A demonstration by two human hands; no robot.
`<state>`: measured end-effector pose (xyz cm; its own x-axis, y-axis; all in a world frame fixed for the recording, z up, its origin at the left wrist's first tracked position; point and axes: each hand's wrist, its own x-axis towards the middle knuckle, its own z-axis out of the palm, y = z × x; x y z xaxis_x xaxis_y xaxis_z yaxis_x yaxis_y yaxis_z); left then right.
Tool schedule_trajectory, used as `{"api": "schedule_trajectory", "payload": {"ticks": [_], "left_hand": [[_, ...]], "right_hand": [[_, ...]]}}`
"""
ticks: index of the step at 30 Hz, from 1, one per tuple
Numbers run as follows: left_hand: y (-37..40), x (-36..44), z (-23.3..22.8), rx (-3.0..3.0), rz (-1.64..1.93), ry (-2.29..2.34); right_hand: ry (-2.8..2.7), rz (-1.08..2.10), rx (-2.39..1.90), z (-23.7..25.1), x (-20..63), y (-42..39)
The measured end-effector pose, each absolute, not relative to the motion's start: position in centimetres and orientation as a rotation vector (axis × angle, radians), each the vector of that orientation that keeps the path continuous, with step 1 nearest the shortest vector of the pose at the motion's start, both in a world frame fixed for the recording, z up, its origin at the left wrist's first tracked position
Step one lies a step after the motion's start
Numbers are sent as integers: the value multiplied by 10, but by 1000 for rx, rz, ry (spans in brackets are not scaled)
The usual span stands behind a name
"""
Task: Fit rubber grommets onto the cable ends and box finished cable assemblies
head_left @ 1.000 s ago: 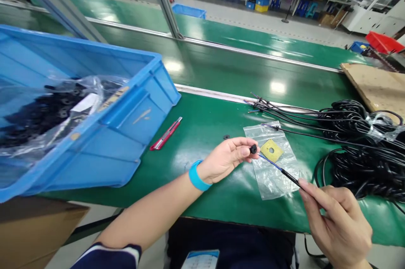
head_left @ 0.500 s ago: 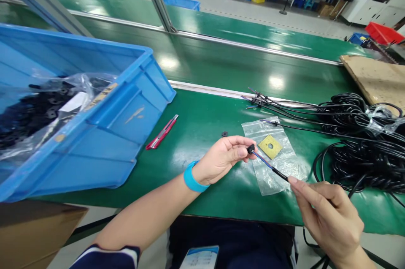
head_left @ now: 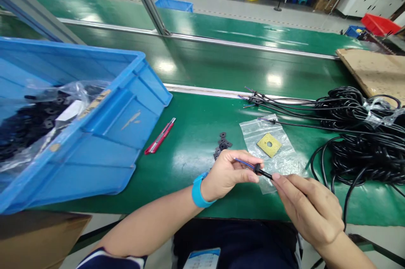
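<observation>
My left hand (head_left: 228, 176), with a blue wristband, pinches a small black rubber grommet (head_left: 257, 169) between thumb and fingers. Through the grommet runs a black cable (head_left: 266, 175), whose bare blue wire end (head_left: 243, 162) sticks out over my left fingers. My right hand (head_left: 311, 207) grips the cable just right of the grommet, thumb against the fingers. Beyond my left hand lie several small flat black pieces (head_left: 223, 144). A yellow square pad with a round hole (head_left: 274, 145) rests on a clear plastic bag (head_left: 250, 129).
A big blue crate (head_left: 126, 138) at the left contains bagged black parts. Beside it lies a red utility knife (head_left: 160, 136). Coiled black cables (head_left: 341, 106) fill the right of the green bench, near a cardboard sheet (head_left: 370, 68). A metal post (head_left: 147, 1) rises behind.
The grommet, earlier around the thin wires, is now on the black cable sheath. My hands have come closer together and my right hand has moved left. More black pieces show behind my left hand.
</observation>
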<state>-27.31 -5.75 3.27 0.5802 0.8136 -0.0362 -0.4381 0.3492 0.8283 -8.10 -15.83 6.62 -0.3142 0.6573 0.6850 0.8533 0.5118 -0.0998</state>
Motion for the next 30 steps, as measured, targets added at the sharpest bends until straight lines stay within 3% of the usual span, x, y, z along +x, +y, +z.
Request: {"api": "schedule_trajectory", "payload": {"ticks": [3, 17, 30], "left_hand": [[-57, -276, 31, 985, 938, 453], [-58, -282, 34, 1455, 1066, 249], [-59, -279, 34, 1421, 806, 371]], "right_hand": [[-2050, -280, -1257, 70, -89, -154], [-1839, 751, -1288, 74, -94, -153], [-1789, 828, -1280, 65, -99, -158]]}}
